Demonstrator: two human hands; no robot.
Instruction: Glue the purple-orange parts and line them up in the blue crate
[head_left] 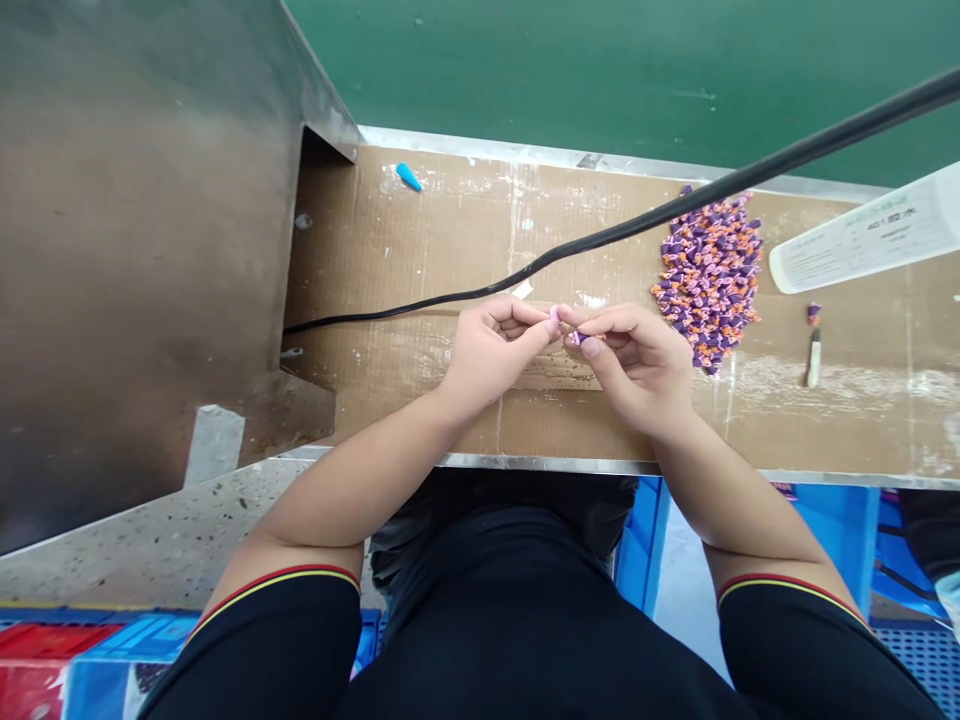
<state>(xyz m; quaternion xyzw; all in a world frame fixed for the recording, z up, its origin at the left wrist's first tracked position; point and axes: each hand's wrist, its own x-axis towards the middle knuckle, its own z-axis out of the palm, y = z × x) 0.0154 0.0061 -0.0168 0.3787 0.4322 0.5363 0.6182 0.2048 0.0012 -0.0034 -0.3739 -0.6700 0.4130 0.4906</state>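
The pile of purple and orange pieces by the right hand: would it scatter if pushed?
Probably: the pile lies loose, with no walls. Each piece looks small and light, so pieces would likely slide over the cardboard; tapered ones may roll.

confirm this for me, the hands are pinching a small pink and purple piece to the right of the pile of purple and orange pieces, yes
The side is wrong. The head view shows the small pink and purple piece, pinched by the left hand and right hand, to the left of the pile of purple and orange pieces.

Matt plastic pieces (709, 280) on rough brown cardboard (420, 240).
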